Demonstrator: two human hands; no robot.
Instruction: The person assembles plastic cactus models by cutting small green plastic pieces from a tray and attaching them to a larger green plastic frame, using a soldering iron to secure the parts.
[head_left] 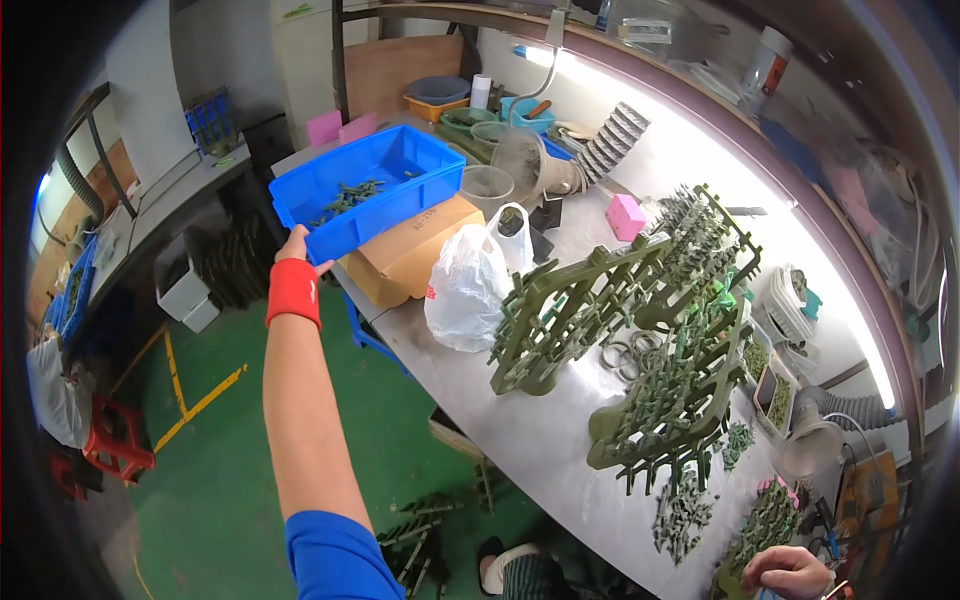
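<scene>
At the far left of the bench, my left hand (297, 244) grips the near left corner of a blue plastic bin (345, 232); a red wristband is on that wrist. Small dark green parts (352, 196) lie in the bin. A cardboard box (412, 250) is under and beside the bin. At the lower right edge, my right hand (788, 572) is closed with curled fingers, next to a heap of green parts (757, 530). Whatever it may hold is hidden.
Green racks (575, 315) full of small parts stand mid-bench, with scissors (632, 355) between them. A knotted white plastic bag (467, 290) sits near the front edge. Flexible ducts (612, 140) and a shelf with a lamp line the back. Loose parts (683, 518) lie near my right hand.
</scene>
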